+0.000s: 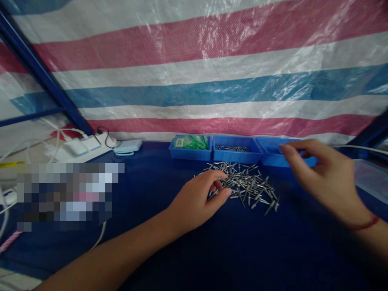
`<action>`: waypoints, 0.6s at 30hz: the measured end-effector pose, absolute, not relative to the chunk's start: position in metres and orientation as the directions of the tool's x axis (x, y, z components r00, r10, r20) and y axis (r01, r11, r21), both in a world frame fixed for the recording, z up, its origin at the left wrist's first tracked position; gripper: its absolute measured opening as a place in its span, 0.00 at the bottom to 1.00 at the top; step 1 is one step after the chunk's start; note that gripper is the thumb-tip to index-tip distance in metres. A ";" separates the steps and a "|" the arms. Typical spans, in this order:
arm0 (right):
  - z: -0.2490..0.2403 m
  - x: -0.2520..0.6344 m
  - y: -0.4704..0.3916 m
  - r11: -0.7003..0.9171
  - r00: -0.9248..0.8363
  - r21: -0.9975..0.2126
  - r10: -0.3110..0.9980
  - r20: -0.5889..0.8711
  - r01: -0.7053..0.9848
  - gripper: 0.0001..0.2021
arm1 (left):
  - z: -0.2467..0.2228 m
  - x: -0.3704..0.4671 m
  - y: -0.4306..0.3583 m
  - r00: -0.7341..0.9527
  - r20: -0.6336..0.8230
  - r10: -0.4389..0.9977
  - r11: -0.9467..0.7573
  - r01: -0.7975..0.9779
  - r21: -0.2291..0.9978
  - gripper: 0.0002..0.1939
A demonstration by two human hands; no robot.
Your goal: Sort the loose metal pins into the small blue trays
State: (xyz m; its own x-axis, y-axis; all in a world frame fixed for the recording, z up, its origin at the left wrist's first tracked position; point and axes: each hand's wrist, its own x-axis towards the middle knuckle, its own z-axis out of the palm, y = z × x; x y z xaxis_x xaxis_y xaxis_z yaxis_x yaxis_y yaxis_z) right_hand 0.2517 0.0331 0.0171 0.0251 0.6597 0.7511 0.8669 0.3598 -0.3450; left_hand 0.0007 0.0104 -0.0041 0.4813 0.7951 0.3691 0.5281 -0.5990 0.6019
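A loose pile of silvery metal rivets [251, 184] lies on the dark blue table. My left hand [200, 198] rests at the pile's left side, thumb and fingers apart over the rivets, with nothing visible held between them. Over the right blue bin [273, 155] is my right hand [324, 173], its thumb and index finger pinched on a small metal piece that is blurred. The middle blue bin [238, 155] has similar metal pieces inside. Green plastic packets [195, 142] fill the left blue bin [190, 154].
At the left are a white power strip [87, 155] with plugs and cables, a light blue case [129, 146] and a pixelated area. A clear plastic tray [372, 182] sits at the far right. Behind the table hangs a striped plastic sheet [194, 89].
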 end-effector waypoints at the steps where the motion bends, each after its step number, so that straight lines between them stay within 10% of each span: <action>1: 0.018 0.263 0.041 0.221 0.117 -0.338 0.656 0.746 0.915 0.10 | -0.004 0.000 0.011 0.494 0.371 0.786 -0.611 0.531 0.588 0.11; 6: 0.004 0.298 0.073 0.064 0.063 -0.163 0.743 0.666 0.985 0.21 | -0.004 -0.006 0.014 0.619 0.289 0.730 -0.682 0.638 0.356 0.08; 18: -0.006 0.248 0.043 0.431 -0.234 -0.180 0.742 0.628 0.884 0.22 | -0.006 -0.011 0.016 0.665 0.160 0.729 -0.682 0.726 0.091 0.08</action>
